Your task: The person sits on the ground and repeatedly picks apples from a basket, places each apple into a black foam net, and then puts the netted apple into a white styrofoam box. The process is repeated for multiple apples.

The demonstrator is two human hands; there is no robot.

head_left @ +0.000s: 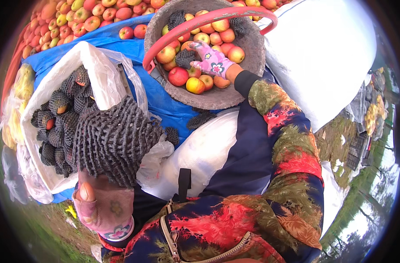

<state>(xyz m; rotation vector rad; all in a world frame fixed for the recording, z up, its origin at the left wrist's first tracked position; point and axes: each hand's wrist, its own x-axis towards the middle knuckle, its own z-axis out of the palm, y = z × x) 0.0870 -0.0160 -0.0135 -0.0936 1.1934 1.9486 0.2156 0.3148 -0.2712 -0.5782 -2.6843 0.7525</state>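
Observation:
My left hand (pixel 104 206), in a pink glove with a bare thumb tip, is closed on a dark grey foam fruit net (pixel 116 140) close to the camera. Apples (pixel 178 76) and several dark nets lie in a grey bucket (pixel 208 101). Reaching into it, my right hand (pixel 212 60), in a pink flowered glove, has its fingers and thumb around a dark netted piece (pixel 185 58); whether an apple is inside is hidden. To the left, a white-lined box (pixel 94 74) holds several apples in dark nets (pixel 57 125).
The bucket's red handle (pixel 204 19) arches over its opening. Loose apples (pixel 88 19) are heaped at the back beside a blue tarp (pixel 151 98). A large white sack (pixel 323 48) stands at the right. Yellow items in clear plastic bags (pixel 24 83) line the far left.

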